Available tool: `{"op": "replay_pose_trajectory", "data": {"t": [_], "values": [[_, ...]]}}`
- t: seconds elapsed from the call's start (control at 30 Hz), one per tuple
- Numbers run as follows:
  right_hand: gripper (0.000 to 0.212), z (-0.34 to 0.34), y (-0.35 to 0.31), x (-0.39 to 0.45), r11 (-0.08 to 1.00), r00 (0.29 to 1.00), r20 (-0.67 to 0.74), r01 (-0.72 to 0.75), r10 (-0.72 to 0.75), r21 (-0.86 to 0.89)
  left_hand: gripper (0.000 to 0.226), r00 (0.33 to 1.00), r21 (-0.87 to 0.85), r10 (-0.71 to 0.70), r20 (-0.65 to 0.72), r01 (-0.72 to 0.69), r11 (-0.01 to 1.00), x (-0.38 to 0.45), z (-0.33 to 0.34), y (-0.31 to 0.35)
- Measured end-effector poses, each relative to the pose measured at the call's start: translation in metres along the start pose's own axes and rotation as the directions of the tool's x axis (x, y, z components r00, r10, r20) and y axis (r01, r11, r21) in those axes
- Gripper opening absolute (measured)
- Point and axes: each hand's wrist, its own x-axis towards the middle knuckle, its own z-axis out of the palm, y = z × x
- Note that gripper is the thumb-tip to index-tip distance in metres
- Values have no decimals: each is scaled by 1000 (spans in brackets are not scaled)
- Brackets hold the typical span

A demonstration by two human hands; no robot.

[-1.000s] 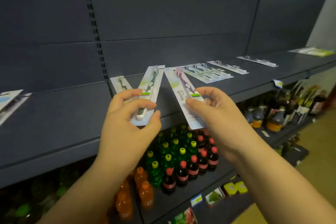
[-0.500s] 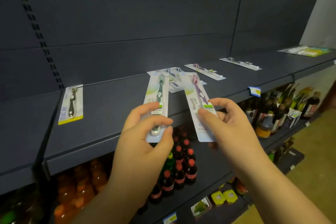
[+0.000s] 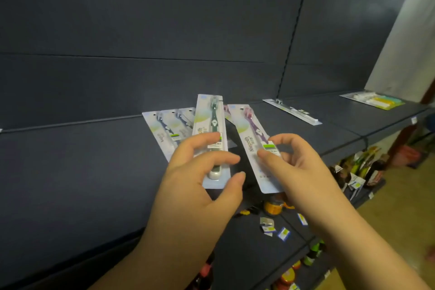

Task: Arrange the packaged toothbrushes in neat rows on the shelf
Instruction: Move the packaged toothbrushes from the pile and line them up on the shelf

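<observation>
Two carded toothbrush packs are in hand, both raised over the dark grey metal shelf (image 3: 82, 172): the left hand (image 3: 200, 186) pinches the blister pack with the dark green toothbrush (image 3: 210, 134) between thumb and fingers near its lower end, and the right hand (image 3: 294, 167) pinches the "Niepoth" pack with the purple toothbrush (image 3: 253, 139) at its green label. Behind them on the shelf lies a fanned, overlapping cluster of white-carded toothbrush packs (image 3: 166, 128), at least three, exact count unclear where the held packs cover them. One further long clear pack (image 3: 292, 110) lies apart to the right, slanted, near the back panel. At the far right end sits one flat multipack in yellow and pale green (image 3: 374, 100). The shelf left of the cluster is bare surface up to its front edge. Lower shelves hold bottles (image 3: 313, 255), not countable, an orange-capped jar (image 3: 273, 206) and several loose price tags (image 3: 282, 234).
</observation>
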Motion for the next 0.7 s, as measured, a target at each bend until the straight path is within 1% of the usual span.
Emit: {"op": "replay_pose_trajectory", "data": {"t": [0.07, 0.17, 0.27, 0.4, 0.47, 0.57, 0.63, 0.7], "values": [[20, -12, 7, 18, 1000, 1000, 21, 3, -3, -4, 16, 999, 42, 34, 6, -34, 999, 11, 15, -3], [15, -28, 12, 46, 999, 999, 46, 6, -4, -40, 19, 999, 30, 41, 19, -41, 999, 25, 36, -7], [16, -45, 18, 84, 989, 997, 68, 33, -24, -143, 18, 999, 40, 33, 26, -34, 999, 39, 60, -11], [12, -70, 36, 135, 944, 988, 146, 88, -43, -318, 19, 999, 89, 34, -10, -33, 996, 58, 96, -7], [18, -83, 43, 161, 876, 978, 199, 155, -70, -457, 18, 998, 131, 42, -40, -36, 991, 67, 114, -4], [30, -96, 47, 197, 677, 956, 287, 250, -60, -692, 14, 997, 196, 14, -78, 2, 981, 82, 142, -1], [34, -100, 49, 218, 566, 934, 355, 314, -39, -763, 14, 991, 237, -32, -128, 62, 970, 93, 163, 0], [35, -102, 51, 237, 480, 902, 429, 395, -41, -783, 14, 982, 282, -70, -174, 118, 952, 104, 185, -1]]}}
